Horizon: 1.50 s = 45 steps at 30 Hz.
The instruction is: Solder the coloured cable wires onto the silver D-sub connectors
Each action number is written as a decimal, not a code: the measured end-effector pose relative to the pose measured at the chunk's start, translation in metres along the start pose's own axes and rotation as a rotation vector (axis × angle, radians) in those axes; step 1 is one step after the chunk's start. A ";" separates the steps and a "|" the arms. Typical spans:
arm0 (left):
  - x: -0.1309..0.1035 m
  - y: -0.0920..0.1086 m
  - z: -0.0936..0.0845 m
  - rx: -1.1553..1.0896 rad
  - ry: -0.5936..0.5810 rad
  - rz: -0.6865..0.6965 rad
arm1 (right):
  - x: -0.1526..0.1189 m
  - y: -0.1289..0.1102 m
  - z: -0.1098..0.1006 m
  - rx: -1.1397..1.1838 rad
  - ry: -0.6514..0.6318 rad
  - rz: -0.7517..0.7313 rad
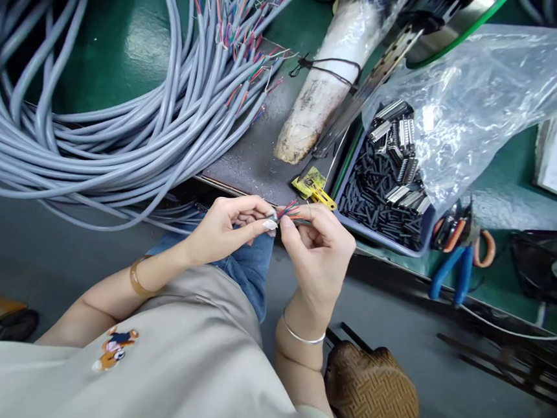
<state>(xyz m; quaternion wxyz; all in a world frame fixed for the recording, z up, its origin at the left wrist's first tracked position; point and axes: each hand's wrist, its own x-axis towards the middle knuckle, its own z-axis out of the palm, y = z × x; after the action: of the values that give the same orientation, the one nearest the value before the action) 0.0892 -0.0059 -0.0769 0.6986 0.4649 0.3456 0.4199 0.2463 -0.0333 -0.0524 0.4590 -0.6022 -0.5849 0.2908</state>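
Note:
Both hands meet at the table's front edge over one grey cable end with its coloured wires [289,211] bared. My left hand [231,221] pinches the cable close to where the wires fan out; a small whitish scrap sits by its thumb. With thumb and forefinger, my right hand [319,238] grips the red, blue and green wires from the other side. Just beyond the fingers lies a yellow cutter [321,193] on a yellow scrap. A large bundle of grey cables [168,128] with stripped, colourful ends spreads over the table at the left.
Right of the hands, a bin [409,248] holds black tubes and metal connectors, partly under a clear plastic bag [493,91]. Pliers with blue handles [451,276] lie beside it. A wrapped white cylinder [323,89] stands behind. A woven-topped stool [379,400] is below right.

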 end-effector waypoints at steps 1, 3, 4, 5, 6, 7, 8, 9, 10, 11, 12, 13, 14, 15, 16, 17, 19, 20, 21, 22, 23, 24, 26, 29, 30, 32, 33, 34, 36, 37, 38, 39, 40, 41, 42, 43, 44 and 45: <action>0.000 0.000 0.000 0.023 -0.004 0.009 | 0.000 0.000 -0.001 0.003 -0.003 0.005; -0.001 0.000 -0.001 0.058 -0.014 0.024 | 0.000 0.001 -0.002 0.005 -0.004 0.015; -0.001 -0.001 -0.002 0.070 -0.018 0.030 | -0.001 0.002 -0.003 0.005 -0.007 0.020; -0.001 -0.001 -0.002 0.082 -0.021 0.034 | -0.001 0.003 -0.004 0.005 -0.010 0.024; -0.001 0.000 -0.002 0.096 -0.024 0.038 | -0.001 0.003 -0.005 0.006 -0.015 0.025; 0.000 0.000 -0.003 0.114 -0.028 0.042 | -0.001 0.003 -0.006 0.007 -0.021 0.024; 0.000 0.001 -0.003 0.134 -0.031 0.049 | 0.000 0.003 -0.007 0.008 -0.027 0.019; 0.000 0.002 -0.003 0.156 -0.035 0.057 | 0.000 0.003 -0.008 0.011 -0.035 0.009; 0.000 0.003 -0.004 0.177 -0.038 0.070 | 0.001 0.003 -0.009 0.014 -0.042 -0.006; 0.001 0.004 -0.004 0.197 -0.040 0.085 | 0.002 0.002 -0.011 0.016 -0.051 -0.024; 0.001 0.005 -0.005 0.215 -0.041 0.101 | 0.002 0.002 -0.012 0.015 -0.060 -0.040; 0.001 0.006 -0.005 0.233 -0.042 0.115 | 0.003 0.001 -0.013 0.011 -0.070 -0.053; 0.001 0.007 -0.005 0.251 -0.046 0.126 | 0.003 0.001 -0.014 0.007 -0.077 -0.059; 0.001 0.007 -0.006 0.268 -0.051 0.130 | 0.003 0.001 -0.015 0.002 -0.082 -0.059; 0.001 0.007 -0.006 0.282 -0.059 0.130 | 0.003 0.002 -0.015 0.003 -0.084 -0.052; 0.001 0.007 -0.006 0.288 -0.069 0.124 | 0.003 0.002 -0.015 0.012 -0.084 -0.038; 0.000 0.005 -0.005 0.267 -0.080 0.108 | 0.002 0.003 -0.014 0.043 -0.076 0.002; 0.000 0.004 -0.005 0.239 -0.081 0.098 | 0.002 0.003 -0.012 0.060 -0.073 0.026; -0.001 0.003 -0.004 0.204 -0.079 0.085 | 0.001 0.004 -0.011 0.075 -0.070 0.050; -0.001 0.002 -0.002 0.163 -0.074 0.070 | 0.001 0.004 -0.010 0.088 -0.067 0.071; -0.002 0.001 -0.001 0.121 -0.067 0.053 | 0.001 0.003 -0.009 0.101 -0.063 0.088; -0.002 0.000 0.000 0.080 -0.062 0.035 | 0.001 0.003 -0.008 0.115 -0.061 0.104; -0.003 -0.001 0.003 0.008 -0.063 0.001 | 0.001 0.003 -0.006 0.145 -0.057 0.128; -0.003 -0.001 0.005 -0.058 -0.081 -0.034 | 0.001 0.003 -0.004 0.172 -0.050 0.147; -0.003 -0.001 0.005 -0.063 -0.085 -0.044 | 0.001 0.004 -0.004 0.173 -0.047 0.147; -0.002 0.000 0.005 -0.051 -0.083 -0.059 | 0.001 0.004 -0.003 0.170 -0.042 0.140; -0.002 0.000 0.005 -0.039 -0.078 -0.063 | 0.000 0.004 -0.003 0.165 -0.038 0.132; -0.002 0.001 0.006 -0.026 -0.069 -0.063 | 0.000 0.004 -0.003 0.155 -0.028 0.120; -0.002 0.002 0.006 0.001 -0.043 -0.046 | -0.002 0.005 -0.002 0.128 0.007 0.079; -0.002 0.002 0.006 0.015 -0.025 -0.032 | -0.003 0.005 -0.001 0.112 0.032 0.051; -0.002 0.003 0.006 0.027 -0.010 -0.017 | -0.005 0.005 -0.001 0.098 0.061 0.017; -0.002 0.003 0.006 0.038 0.001 -0.005 | -0.006 0.005 0.000 0.084 0.085 -0.021; -0.002 0.003 0.005 0.047 0.007 0.004 | -0.006 0.006 0.000 0.072 0.102 -0.057; -0.001 0.003 0.005 0.056 0.007 0.008 | -0.007 0.006 0.000 0.060 0.112 -0.085; -0.001 0.003 0.004 0.064 0.003 0.013 | -0.007 0.007 -0.001 0.051 0.112 -0.098; -0.001 0.003 0.003 0.073 -0.005 0.019 | -0.008 0.008 -0.001 0.046 0.104 -0.095; 0.000 0.003 0.002 0.086 -0.014 0.027 | -0.007 0.009 -0.003 0.045 0.091 -0.079; 0.000 0.003 0.001 0.099 -0.024 0.038 | -0.007 0.009 -0.004 0.047 0.074 -0.054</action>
<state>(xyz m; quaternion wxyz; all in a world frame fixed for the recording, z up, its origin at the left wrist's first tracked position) 0.0896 -0.0055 -0.0740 0.6706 0.5104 0.3490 0.4099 0.2528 -0.0401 -0.0604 0.5020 -0.5856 -0.5765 0.2696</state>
